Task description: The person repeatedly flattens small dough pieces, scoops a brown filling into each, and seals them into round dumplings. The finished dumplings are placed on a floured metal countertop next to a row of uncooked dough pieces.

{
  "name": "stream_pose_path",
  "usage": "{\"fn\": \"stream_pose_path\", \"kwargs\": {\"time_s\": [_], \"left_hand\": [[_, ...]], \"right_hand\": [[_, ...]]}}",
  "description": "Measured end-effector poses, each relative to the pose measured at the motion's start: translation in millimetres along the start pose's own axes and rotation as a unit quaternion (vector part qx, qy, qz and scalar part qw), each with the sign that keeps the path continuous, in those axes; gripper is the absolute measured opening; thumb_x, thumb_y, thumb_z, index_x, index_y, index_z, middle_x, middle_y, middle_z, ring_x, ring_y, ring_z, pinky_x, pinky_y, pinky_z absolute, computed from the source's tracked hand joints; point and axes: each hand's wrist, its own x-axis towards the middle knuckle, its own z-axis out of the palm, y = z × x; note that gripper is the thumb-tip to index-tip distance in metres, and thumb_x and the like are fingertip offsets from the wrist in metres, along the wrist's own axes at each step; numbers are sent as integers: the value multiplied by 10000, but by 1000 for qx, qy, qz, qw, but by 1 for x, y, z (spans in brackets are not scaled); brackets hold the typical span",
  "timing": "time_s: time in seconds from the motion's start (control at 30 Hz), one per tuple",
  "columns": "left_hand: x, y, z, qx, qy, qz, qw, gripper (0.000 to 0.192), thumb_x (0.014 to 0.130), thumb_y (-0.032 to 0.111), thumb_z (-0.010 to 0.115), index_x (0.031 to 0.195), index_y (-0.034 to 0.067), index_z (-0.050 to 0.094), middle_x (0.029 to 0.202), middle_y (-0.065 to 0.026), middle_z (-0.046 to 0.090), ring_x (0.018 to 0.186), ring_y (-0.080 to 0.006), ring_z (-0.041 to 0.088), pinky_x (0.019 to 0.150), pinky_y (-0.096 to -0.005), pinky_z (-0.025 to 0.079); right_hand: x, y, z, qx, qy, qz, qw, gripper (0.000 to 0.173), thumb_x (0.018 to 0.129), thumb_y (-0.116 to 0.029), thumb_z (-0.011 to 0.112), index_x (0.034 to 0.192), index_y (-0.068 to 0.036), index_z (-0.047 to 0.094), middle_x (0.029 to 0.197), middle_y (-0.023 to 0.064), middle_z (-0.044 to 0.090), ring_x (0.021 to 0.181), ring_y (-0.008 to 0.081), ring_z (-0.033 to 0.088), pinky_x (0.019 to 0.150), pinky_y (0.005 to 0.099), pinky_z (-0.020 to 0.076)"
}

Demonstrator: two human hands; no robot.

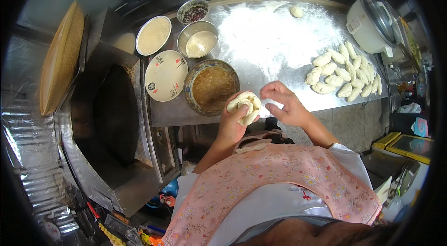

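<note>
My left hand (232, 124) holds a coiled round of dough (252, 105), its thumb pressed into the middle of the spiral. Brownish specks show on the dough's right side. Just to the right, my right hand (284, 106) is raised with thumb and fingers apart and nothing between them. Beyond the left hand sits a worn round pan (213, 87) with a brown coated bottom. Oblong dough pieces (334, 81), several of them, lie grouped at the right of the metal worktop (255, 75). One small dough ball (296, 11) rests at the back on the floured area.
Left of the pan stand a decorated plate (164, 85), a dish of pale seeds or crumbs (153, 34), a metal bowl (213, 45) and a bowl with dark red contents (193, 14). An open oven-like chamber (115, 120) is at left. A rice cooker (365, 24) stands back right.
</note>
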Motion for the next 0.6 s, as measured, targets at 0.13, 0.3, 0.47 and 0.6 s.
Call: {"fn": "stream_pose_path", "kwargs": {"time_s": [0.13,0.3,0.47,0.6], "left_hand": [[2,1,2,11,-11,-16,1000,472,843,169,679,1262,21,521,1058,-63,615,874,-148,607,650,-273,503],[0,-1,-1,35,28,-48,998,376,858,109,654,1214,59,546,1074,-80,622,865,-157,620,592,-283,526],[-5,-5,0,54,64,-58,995,289,869,31,625,1147,85,570,1143,-91,622,873,-181,631,561,-319,548],[-8,-8,0,78,61,-46,994,259,866,-6,609,1113,61,577,1212,-96,606,880,-200,637,568,-332,558]], "right_hand": [[0,-7,3,-51,-10,-53,997,365,783,37,700,1136,-49,662,1040,102,584,902,233,617,701,292,518],[5,-12,4,-86,-2,-92,992,307,787,10,724,1089,-33,688,973,93,599,845,212,630,672,283,528],[5,-15,3,-111,-10,-83,990,241,812,6,700,1052,-17,698,948,100,619,838,213,643,681,289,540],[5,-17,6,-131,-9,-127,983,194,836,7,668,1027,-11,698,951,118,627,821,219,650,680,295,544]]}}
